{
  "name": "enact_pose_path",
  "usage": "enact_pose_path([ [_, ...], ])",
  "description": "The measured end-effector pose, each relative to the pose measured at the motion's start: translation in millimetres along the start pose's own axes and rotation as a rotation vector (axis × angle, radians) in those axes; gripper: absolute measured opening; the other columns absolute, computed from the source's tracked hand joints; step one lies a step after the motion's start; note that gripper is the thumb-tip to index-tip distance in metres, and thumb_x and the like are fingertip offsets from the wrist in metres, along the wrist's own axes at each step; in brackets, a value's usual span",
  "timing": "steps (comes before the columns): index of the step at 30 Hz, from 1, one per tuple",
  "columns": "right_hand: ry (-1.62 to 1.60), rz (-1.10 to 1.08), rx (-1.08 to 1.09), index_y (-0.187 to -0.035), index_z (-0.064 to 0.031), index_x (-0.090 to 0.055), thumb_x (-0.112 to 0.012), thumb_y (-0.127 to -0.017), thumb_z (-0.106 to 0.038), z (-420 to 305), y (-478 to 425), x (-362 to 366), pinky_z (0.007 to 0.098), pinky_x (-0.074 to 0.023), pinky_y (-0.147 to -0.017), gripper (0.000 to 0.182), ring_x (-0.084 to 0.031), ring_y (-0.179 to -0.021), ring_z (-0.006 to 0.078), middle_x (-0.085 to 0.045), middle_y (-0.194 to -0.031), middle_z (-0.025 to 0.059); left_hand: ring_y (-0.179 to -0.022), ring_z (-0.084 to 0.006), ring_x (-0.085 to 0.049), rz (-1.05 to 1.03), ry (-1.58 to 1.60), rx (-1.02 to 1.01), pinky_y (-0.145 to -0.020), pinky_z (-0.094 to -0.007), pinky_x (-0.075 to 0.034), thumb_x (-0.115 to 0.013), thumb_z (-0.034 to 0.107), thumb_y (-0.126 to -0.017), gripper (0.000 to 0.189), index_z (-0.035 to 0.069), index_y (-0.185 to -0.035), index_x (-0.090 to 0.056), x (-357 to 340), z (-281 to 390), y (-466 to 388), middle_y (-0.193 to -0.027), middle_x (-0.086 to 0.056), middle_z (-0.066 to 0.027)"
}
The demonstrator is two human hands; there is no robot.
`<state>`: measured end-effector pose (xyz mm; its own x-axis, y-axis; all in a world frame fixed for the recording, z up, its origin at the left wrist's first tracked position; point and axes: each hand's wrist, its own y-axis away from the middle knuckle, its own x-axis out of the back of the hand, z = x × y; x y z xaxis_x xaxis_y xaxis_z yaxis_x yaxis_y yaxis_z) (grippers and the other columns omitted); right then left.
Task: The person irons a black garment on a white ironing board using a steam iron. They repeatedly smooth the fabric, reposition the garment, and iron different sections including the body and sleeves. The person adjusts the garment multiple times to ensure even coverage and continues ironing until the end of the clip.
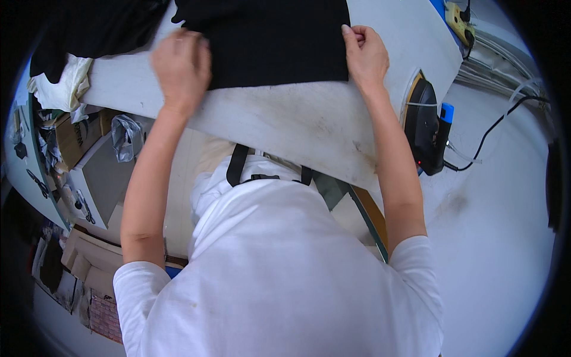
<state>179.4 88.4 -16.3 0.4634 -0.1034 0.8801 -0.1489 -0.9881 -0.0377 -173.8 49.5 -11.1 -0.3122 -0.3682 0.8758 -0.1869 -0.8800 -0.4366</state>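
A piece of black fabric (276, 44), perhaps part of a garment, lies flat on the pale ironing table (285, 111) with its straight lower edge toward me. My right hand (366, 53) pinches its right edge between thumb and fingers. At the left edge is my left hand (182, 64), blurred by motion; its fingers are curled and I cannot make out whether they grip the cloth. The far end of the fabric runs out of the picture at the top.
An iron (421, 120) with a black body, a blue-tipped part and a small red light rests at the right, its cable trailing away. More black cloth (107, 31) and a cream cloth (67, 85) lie at the left. Beyond stands a cardboard box (80, 138). A power strip (459, 22) is at upper right.
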Motion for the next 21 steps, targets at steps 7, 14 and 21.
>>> enact_pose_path([
  [7, 0.026, 0.015, 0.629, -0.111, -0.0067, -0.067, -0.065, -0.097, -0.022, -42.2, -6.1, -8.5, 0.0466, -0.0519, -0.081, 0.021, -0.065, -0.095, 0.0354, -0.068, -0.099, 0.0144, -0.112, -0.0350, -0.056, -0.120, 0.115, 0.045, -0.099, -0.0456, -0.043, -0.063, 0.007, -0.092, 0.034, 0.005, -0.125, -0.068, -34.6, 16.5, -54.0, -0.117, -0.060, -0.0163],
  [14, 0.075, 0.132, 0.539, -0.128, -0.0076, -0.066, -0.062, -0.099, -0.019, -19.0, 17.0, 5.5, 0.0451, -0.0476, -0.102, 0.032, -0.060, -0.120, 0.0361, -0.066, -0.124, 0.0158, -0.117, -0.0383, -0.061, -0.141, 0.213, -0.130, -0.104, -0.0470, -0.048, -0.064, 0.000, -0.084, 0.041, 0.001, -0.126, -0.066, -5.4, 17.6, -17.4, -0.127, -0.061, -0.0210],
  [21, 0.121, 0.072, 0.494, -0.143, -0.0026, -0.054, -0.053, -0.102, -0.017, -31.0, 21.4, -29.8, 0.0454, -0.0361, -0.119, 0.043, -0.043, -0.143, 0.0366, -0.048, -0.152, 0.0208, -0.142, -0.0339, -0.045, -0.106, 0.118, -0.029, -0.119, -0.0431, -0.035, -0.055, 0.014, -0.102, 0.046, 0.011, -0.148, -0.054, -20.6, 14.8, 10.1, -0.153, -0.049, -0.0146],
])
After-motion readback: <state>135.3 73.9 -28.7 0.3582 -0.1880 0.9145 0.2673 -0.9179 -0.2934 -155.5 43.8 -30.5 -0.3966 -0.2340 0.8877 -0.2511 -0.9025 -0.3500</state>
